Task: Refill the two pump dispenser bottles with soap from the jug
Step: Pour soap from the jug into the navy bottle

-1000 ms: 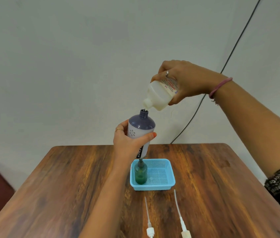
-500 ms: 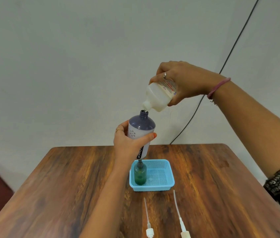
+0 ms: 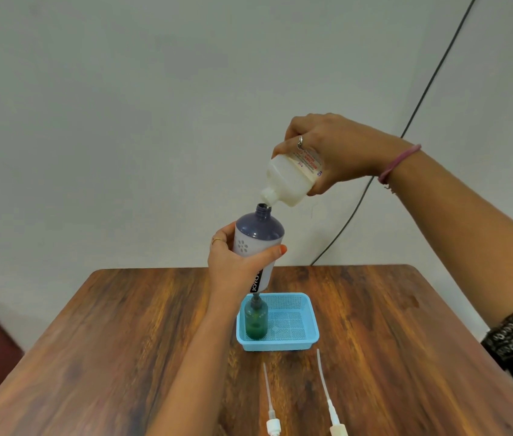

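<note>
Jug (image 3: pixel 293 179) tilted in right hand (image 3: pixel 337 152), over left-hand (image 3: pixel 236 265) bottle (image 3: pixel 256 243).

Head-worn view, facing forward and down (wide-angle), table (image 3: pixel 123 325) near

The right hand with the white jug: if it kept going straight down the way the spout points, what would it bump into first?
Probably the open neck of the purple bottle, held by the left hand. The jug in the right hand has its spout just above that neck, though depth is uncertain.

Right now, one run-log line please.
phase: pouring | right hand: tilted soap jug | left hand: purple bottle, uncapped | green bottle: in blue basket
</note>
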`<move>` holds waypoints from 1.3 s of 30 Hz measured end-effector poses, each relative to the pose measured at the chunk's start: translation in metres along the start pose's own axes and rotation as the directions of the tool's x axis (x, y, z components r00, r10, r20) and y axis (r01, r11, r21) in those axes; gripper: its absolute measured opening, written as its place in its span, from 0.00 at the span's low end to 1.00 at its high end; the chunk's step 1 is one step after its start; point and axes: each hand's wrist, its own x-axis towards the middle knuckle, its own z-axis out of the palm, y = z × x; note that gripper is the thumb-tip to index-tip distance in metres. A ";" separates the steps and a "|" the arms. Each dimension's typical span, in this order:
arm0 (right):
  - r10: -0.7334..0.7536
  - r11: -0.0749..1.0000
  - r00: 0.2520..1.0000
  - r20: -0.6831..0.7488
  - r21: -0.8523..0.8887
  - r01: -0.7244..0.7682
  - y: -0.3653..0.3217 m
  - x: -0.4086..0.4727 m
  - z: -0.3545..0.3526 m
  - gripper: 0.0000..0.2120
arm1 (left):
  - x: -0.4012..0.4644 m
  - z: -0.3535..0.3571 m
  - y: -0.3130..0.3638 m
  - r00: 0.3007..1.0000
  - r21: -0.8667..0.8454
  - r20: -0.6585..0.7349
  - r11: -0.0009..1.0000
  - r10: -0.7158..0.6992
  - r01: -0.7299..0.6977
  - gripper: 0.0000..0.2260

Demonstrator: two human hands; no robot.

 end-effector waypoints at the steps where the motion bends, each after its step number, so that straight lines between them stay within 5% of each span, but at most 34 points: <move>1: 0.001 1.000 1.000 0.000 -0.001 -0.001 0.000 0.000 -0.001 0.35 | 0.000 0.000 0.000 1.000 -0.002 0.000 1.000 -0.001 0.001 0.35; 39: 0.011 1.000 1.000 0.004 0.024 -0.012 -0.016 -0.005 -0.008 0.35 | -0.012 -0.010 0.003 1.000 -0.017 -0.002 1.000 -0.001 0.001 0.35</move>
